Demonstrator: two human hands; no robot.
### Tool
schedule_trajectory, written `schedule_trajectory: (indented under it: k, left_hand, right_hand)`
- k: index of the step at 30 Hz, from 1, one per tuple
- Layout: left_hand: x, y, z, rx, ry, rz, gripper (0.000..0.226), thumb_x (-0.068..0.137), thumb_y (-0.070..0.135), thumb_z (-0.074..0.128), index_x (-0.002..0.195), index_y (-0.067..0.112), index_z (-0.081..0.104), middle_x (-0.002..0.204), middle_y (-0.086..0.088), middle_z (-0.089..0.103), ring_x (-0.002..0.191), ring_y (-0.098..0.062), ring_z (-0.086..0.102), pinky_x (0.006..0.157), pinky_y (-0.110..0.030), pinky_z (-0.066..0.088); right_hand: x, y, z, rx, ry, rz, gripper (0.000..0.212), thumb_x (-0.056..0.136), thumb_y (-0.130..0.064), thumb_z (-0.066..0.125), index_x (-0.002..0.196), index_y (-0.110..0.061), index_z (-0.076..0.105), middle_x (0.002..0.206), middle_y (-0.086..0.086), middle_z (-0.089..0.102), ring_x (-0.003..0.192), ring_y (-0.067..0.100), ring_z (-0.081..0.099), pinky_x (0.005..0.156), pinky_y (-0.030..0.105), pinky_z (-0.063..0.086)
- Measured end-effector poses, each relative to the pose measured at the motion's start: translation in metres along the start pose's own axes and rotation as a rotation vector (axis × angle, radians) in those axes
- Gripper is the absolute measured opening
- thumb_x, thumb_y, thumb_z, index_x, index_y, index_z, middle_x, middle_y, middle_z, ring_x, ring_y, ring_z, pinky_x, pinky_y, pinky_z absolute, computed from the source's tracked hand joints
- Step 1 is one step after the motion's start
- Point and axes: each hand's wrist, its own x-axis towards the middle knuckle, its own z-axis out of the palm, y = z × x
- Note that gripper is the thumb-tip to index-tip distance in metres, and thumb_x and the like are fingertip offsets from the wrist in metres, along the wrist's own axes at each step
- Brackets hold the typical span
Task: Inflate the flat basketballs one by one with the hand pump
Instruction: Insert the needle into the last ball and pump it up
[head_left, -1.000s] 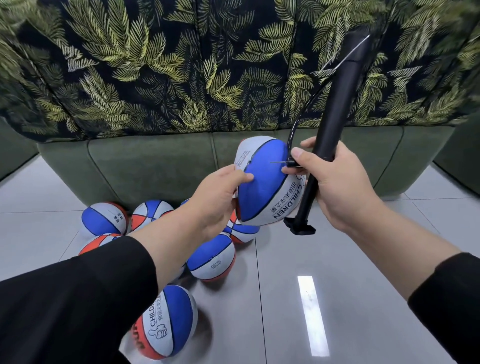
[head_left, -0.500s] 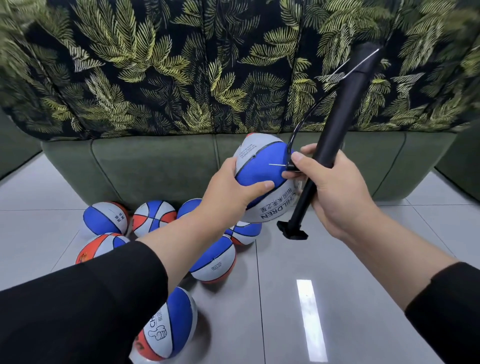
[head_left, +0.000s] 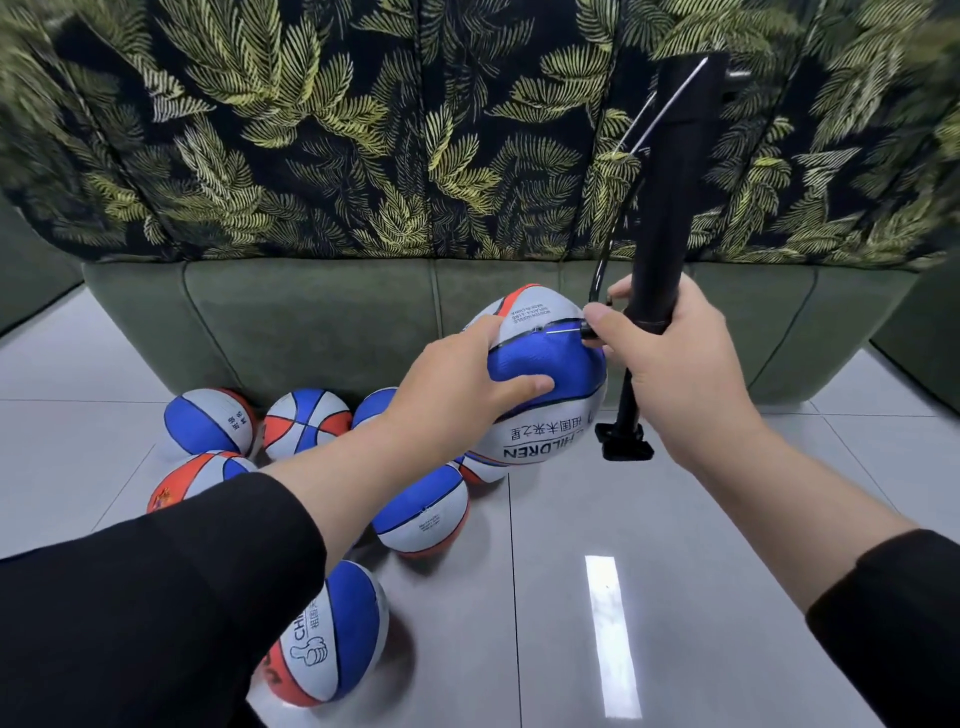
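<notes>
**Inspector:** One basketball (head_left: 540, 379) is in hand, raised off the floor. The left hand (head_left: 457, 384) is curled round its near side, thumb pressed into the blue panel, which gives under it. The ball is soft.

**Assessor:** And the needle?

**Inspector:** The needle (head_left: 563, 328) lies almost flat across the top of the ball, pinched at its base between the right thumb and forefinger. I cannot tell whether the tip has entered the valve. The other fingers of the right hand (head_left: 675, 364) are wrapped shut round the pump (head_left: 662, 218), which stands upright beyond the knuckles, its hose (head_left: 602, 260) looping down to the fingertips.

**Assessor:** Risks?

**Inspector:** In my judgement, a needle driven at that shallow angle could bend or skid off the valve. The right hand holds two things at once, so either could slip. The remaining balls (head_left: 421, 514) lie below the left wrist on the tiled floor (head_left: 727, 597).
</notes>
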Motion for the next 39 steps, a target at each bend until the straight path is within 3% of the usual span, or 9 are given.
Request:
schedule_trajectory:
  k: [5, 9, 13, 19, 23, 26, 29, 34, 39]
  left_hand:
    - [-0.0013, 0.0014, 0.0, 0.02, -0.044, 0.011, 0.043, 0.092, 0.051, 0.071, 0.118, 0.019, 0.059, 0.104, 0.002, 0.07, 0.096, -0.023, 0.063, 0.088, -0.044, 0.051]
    - [-0.0033, 0.0033, -0.0016, 0.05, -0.038, 0.017, 0.032, 0.091, 0.05, 0.073, 0.087, 0.033, 0.046, 0.081, 0.01, 0.059, 0.075, -0.012, 0.053, 0.064, -0.029, 0.04]
    - [-0.0026, 0.0022, -0.0023, 0.04, -0.03, 0.013, 0.039, 0.09, 0.052, 0.074, 0.103, 0.02, 0.057, 0.089, 0.002, 0.066, 0.085, -0.021, 0.059, 0.076, -0.037, 0.048]
    - [-0.0019, -0.0005, -0.0019, 0.049, -0.029, 0.03, 0.038, 0.09, 0.053, 0.073, 0.108, 0.022, 0.058, 0.092, 0.005, 0.066, 0.086, -0.02, 0.059, 0.075, -0.037, 0.049]
    - [-0.0027, -0.0004, -0.0016, 0.056, -0.031, 0.034, 0.035, 0.09, 0.052, 0.074, 0.085, 0.034, 0.044, 0.079, 0.01, 0.057, 0.073, -0.011, 0.051, 0.061, -0.03, 0.038]
    - [-0.0022, -0.0025, 0.0003, 0.073, -0.026, 0.049, 0.033, 0.089, 0.053, 0.074, 0.09, 0.031, 0.05, 0.079, 0.007, 0.06, 0.075, -0.016, 0.054, 0.064, -0.034, 0.042]
    - [-0.0018, -0.0034, 0.0028, 0.134, -0.013, 0.043, 0.042, 0.088, 0.056, 0.073, 0.105, 0.02, 0.058, 0.083, 0.0, 0.064, 0.082, -0.025, 0.058, 0.072, -0.041, 0.049]
    - [-0.0018, -0.0038, 0.0049, 0.27, 0.019, 0.074, 0.047, 0.087, 0.059, 0.072, 0.078, 0.028, 0.038, 0.07, 0.006, 0.048, 0.086, -0.028, 0.047, 0.068, -0.037, 0.03]
    - [-0.0055, 0.0037, 0.0052, 0.345, 0.035, 0.085, 0.043, 0.093, 0.057, 0.067, 0.09, 0.02, 0.045, 0.073, 0.005, 0.049, 0.097, -0.025, 0.04, 0.071, -0.03, 0.017]
  right_hand:
    - [-0.0004, 0.0006, -0.0003, 0.014, -0.004, 0.012, 0.016, 0.092, -0.019, 0.075, 0.092, -0.024, 0.06, 0.076, -0.01, 0.066, 0.078, 0.019, 0.076, 0.088, 0.051, 0.059]
    - [-0.0015, 0.0028, 0.0002, -0.031, -0.028, 0.008, 0.016, 0.092, -0.021, 0.075, 0.094, -0.022, 0.06, 0.07, -0.017, 0.064, 0.08, 0.02, 0.074, 0.087, 0.05, 0.058]
    - [-0.0005, 0.0027, 0.0004, -0.011, -0.012, 0.013, 0.016, 0.092, -0.02, 0.076, 0.093, -0.023, 0.06, 0.076, -0.008, 0.068, 0.08, 0.021, 0.075, 0.088, 0.053, 0.058]
    - [-0.0006, 0.003, 0.0008, -0.013, 0.009, 0.024, 0.016, 0.093, -0.02, 0.075, 0.093, -0.023, 0.059, 0.092, 0.011, 0.072, 0.079, 0.02, 0.076, 0.087, 0.054, 0.058]
    - [-0.0012, 0.003, 0.0006, -0.047, -0.01, 0.018, 0.016, 0.092, -0.022, 0.075, 0.092, -0.026, 0.059, 0.082, -0.003, 0.07, 0.082, 0.021, 0.075, 0.087, 0.053, 0.058]
    - [-0.0009, 0.0037, 0.0015, -0.128, -0.023, -0.025, 0.017, 0.091, -0.026, 0.074, 0.091, -0.029, 0.058, 0.079, -0.012, 0.066, 0.087, 0.022, 0.072, 0.085, 0.043, 0.058]
    - [-0.0004, 0.0015, 0.0007, -0.256, -0.033, -0.093, 0.017, 0.092, -0.027, 0.073, 0.092, -0.026, 0.056, 0.076, -0.013, 0.061, 0.072, 0.001, 0.06, 0.064, 0.015, 0.045]
    - [-0.0017, -0.0043, 0.0028, -0.43, -0.116, -0.117, 0.023, 0.094, -0.028, 0.07, 0.089, -0.033, 0.048, 0.068, -0.016, 0.055, 0.061, -0.001, 0.051, 0.053, 0.023, 0.036]
    - [-0.0037, -0.005, 0.0078, -0.491, -0.138, -0.133, 0.033, 0.095, -0.028, 0.07, 0.079, -0.035, 0.041, 0.072, -0.011, 0.054, 0.062, -0.003, 0.049, 0.053, 0.02, 0.035]
